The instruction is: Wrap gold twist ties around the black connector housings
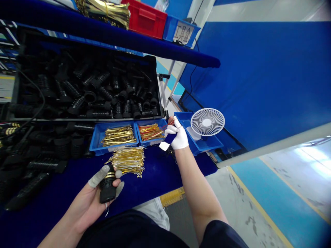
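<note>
My left hand (99, 187), with covers on its fingertips, is closed around a black ribbed rubber boot (108, 189) that has gold bands near its upper end. A thin white strand hangs below that boot. My right hand (179, 137), in a white glove, pinches a thin red strip (170, 123) over the right end of a small blue tray (152, 137) of red and gold strips. A small white flat piece (164, 146) shows just below the right fingers; whether the hand holds it I cannot tell. Between the hands lies a bundle of gold strips (128, 161) with white ends.
Another blue tray (99, 146) holds gold strips. Behind it stands a large black crate (159, 103) full of black ribbed boots, with more boots (43, 163) on the left. A white round fan (207, 122) stands at the right. Overhead runs a blue shelf (144, 43) carrying a red bin (146, 19).
</note>
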The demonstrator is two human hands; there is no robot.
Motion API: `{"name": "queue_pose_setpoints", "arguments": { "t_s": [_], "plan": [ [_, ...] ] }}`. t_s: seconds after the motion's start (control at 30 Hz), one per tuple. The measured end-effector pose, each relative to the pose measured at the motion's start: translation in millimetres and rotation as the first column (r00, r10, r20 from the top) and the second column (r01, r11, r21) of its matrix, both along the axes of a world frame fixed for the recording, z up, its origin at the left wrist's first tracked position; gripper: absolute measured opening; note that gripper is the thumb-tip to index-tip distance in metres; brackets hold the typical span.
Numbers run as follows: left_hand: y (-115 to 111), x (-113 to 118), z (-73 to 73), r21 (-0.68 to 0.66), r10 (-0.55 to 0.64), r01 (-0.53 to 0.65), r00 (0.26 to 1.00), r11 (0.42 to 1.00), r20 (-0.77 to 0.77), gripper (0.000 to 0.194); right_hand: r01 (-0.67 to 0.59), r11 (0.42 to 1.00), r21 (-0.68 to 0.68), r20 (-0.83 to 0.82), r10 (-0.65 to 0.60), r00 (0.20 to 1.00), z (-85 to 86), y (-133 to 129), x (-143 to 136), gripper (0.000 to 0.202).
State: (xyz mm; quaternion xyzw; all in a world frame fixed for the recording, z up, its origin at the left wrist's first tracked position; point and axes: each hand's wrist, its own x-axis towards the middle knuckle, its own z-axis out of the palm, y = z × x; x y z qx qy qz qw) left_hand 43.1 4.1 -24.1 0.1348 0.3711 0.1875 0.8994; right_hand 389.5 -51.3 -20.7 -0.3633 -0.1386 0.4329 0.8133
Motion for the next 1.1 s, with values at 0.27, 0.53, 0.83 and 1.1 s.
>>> {"name": "queue_pose_setpoints", "arguments": {
  "t_s": [0.27, 0.53, 0.83, 1.1],
  "plan": [
    [0.8, 3.0, 0.4, -0.016, 0.005, -0.005, 1.0, 1.0, -0.012, 0.023, 0.028, 0.999, -0.034, 0.077, -0.025, 0.997, -2.7, -5.6, -15.9, 0.02],
    [0.8, 3.8, -0.1, -0.01, -0.007, 0.007, 1.0, 1.0, 0.001, 0.022, 0.045, 0.986, 0.162, 0.018, -0.049, 0.999, 0.9, -13.5, -31.1, 0.013],
    [-4.5, 10.4, 0.1, 0.143, -0.007, 0.005, 1.0, 0.99, 0.014, 0.039, 0.024, 0.988, 0.15, 0.292, -0.068, 0.954, 21.9, -38.0, -89.0, 0.016],
    [-12.7, 18.8, 10.7, 0.353, 0.019, -0.014, 1.0, 0.935, -0.008, 0.061, -0.109, 0.935, -0.338, 0.769, 0.341, 0.54, 0.4, -39.1, -166.4, 0.009]
  ]
}}
